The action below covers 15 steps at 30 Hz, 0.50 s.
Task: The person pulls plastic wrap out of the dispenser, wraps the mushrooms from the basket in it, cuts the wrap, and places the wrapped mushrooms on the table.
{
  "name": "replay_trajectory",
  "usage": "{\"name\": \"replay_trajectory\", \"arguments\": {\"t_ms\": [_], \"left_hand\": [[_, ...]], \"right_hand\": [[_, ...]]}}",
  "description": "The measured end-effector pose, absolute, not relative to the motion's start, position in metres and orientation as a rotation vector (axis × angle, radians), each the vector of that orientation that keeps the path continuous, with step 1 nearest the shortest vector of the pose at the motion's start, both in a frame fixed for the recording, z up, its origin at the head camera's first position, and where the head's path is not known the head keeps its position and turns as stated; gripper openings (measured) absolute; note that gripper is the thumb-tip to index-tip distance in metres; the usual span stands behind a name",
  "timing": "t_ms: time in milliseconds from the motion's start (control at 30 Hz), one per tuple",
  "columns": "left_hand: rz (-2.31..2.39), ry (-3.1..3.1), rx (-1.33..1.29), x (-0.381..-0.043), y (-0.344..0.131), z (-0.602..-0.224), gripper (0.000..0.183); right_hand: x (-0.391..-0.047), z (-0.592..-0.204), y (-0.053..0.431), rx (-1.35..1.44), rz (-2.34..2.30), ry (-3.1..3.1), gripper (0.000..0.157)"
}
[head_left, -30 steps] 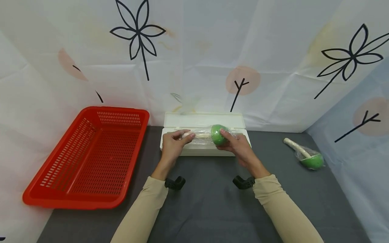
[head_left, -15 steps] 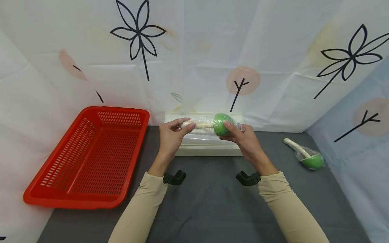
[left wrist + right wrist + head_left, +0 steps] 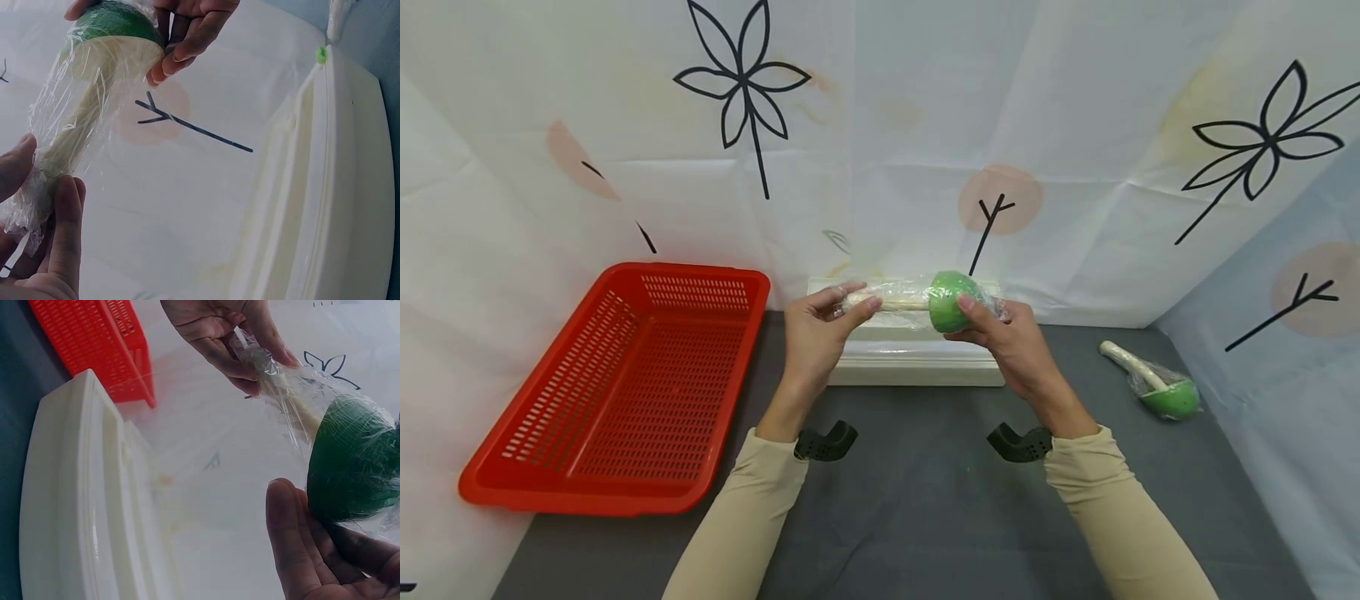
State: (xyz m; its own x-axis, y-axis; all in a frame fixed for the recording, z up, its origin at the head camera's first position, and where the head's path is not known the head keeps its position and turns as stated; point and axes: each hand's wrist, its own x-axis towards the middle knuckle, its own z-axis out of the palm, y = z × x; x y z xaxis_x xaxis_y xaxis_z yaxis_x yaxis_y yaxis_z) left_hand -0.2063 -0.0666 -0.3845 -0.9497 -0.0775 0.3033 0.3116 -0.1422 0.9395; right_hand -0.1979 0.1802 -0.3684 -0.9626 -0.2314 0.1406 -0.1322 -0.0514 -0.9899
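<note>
A mushroom (image 3: 946, 302) with a green cap and a pale stem is held sideways, wrapped in clear plastic film. My left hand (image 3: 817, 333) pinches the film-covered end of the stem, thumb against fingers. My right hand (image 3: 1011, 342) grips the green cap, as the right wrist view also shows with the wrapped cap (image 3: 350, 459). Below and behind them sits a long white box (image 3: 917, 375) with its lid raised, a sheet of clear film across its top. Another wrapped mushroom (image 3: 1172, 398) lies on the table at the right.
A red perforated plastic basket (image 3: 703, 467) stands on the left of the dark grey table (image 3: 910, 517). White cloth with printed plants (image 3: 887, 150) hangs behind and along the sides.
Both hands have lifted the wrapped mushroom up off the white box, uncovering more of the box and its film. The basket and the other mushroom have not moved.
</note>
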Motion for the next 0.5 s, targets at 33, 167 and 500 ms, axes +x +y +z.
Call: {"name": "replay_trajectory", "arguments": {"t_ms": [33, 167, 500], "left_hand": [[-2.184, -1.860, -0.275, -0.205, -0.067, -0.383, 0.029], [-2.178, -1.853, -0.301, -0.200, -0.067, -0.380, 0.029], [-2.150, -1.936, -0.289, -0.168, -0.067, -0.383, 0.022]], "right_hand": [[-0.197, -0.368, 0.180, -0.412, -2.188, 2.119, 0.044], [-0.191, -0.365, 0.181, -0.428, -2.179, 2.129, 0.045], [-0.156, -0.374, 0.184, -0.462, -2.162, 2.129, 0.045]]}}
